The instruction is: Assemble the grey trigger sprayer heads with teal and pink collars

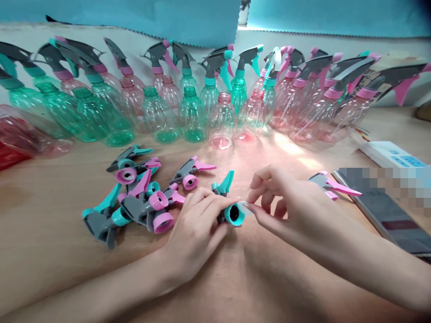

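My left hand (197, 229) is closed around a grey spray trigger head with a teal cap and teal lever (229, 202), cap opening turned toward me. My right hand (286, 197) pinches at the rim of that teal cap with thumb and forefinger; whether a small part sits between the fingertips is hidden. Both forearms rest on the wooden table (50, 251). Left of my left hand lies a pile of loose trigger heads (141, 197) in pink, teal and grey.
A row of green bottles (101, 112) and pink bottles (303, 112) lines the back, many with triggers fitted, some uncapped (220, 121). A single pink trigger head (332, 185) lies right of my hand. A white box (390, 157) and flat dark object (387, 211) sit at right.
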Demonstrator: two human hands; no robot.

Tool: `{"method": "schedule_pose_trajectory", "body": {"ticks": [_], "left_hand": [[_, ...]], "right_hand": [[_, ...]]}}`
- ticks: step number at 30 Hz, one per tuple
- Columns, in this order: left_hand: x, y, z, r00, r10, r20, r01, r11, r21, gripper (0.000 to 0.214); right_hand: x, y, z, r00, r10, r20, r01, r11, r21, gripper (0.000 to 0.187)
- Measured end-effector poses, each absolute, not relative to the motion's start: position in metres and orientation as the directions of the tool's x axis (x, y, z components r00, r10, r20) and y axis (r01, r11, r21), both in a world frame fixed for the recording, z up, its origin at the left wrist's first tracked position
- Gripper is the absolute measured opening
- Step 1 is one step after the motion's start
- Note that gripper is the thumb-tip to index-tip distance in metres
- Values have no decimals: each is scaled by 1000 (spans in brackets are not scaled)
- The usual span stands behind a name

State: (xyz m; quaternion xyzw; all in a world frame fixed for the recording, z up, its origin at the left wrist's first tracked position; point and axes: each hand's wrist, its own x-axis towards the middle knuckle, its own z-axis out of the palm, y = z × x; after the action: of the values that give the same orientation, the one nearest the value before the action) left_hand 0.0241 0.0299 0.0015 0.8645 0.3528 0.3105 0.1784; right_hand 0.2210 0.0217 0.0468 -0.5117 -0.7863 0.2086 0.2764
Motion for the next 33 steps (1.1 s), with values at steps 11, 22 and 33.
{"method": "schedule_pose_trajectory", "body": {"ticks": [11,22,33], "left_hand": [[24,31,2,527,787,321,512,-596,619,35],[23,30,0,527,793,304,490,-577,653,36],[23,28,3,540,775,328,469,-601,647,28]], "right_hand": [[225,22,62,-321,935,148,563,314,-764,20],[222,23,54,-404,886,226,595,442,-671,16],[227,26,49,-513,817,265,650,571,-502,17]]}}
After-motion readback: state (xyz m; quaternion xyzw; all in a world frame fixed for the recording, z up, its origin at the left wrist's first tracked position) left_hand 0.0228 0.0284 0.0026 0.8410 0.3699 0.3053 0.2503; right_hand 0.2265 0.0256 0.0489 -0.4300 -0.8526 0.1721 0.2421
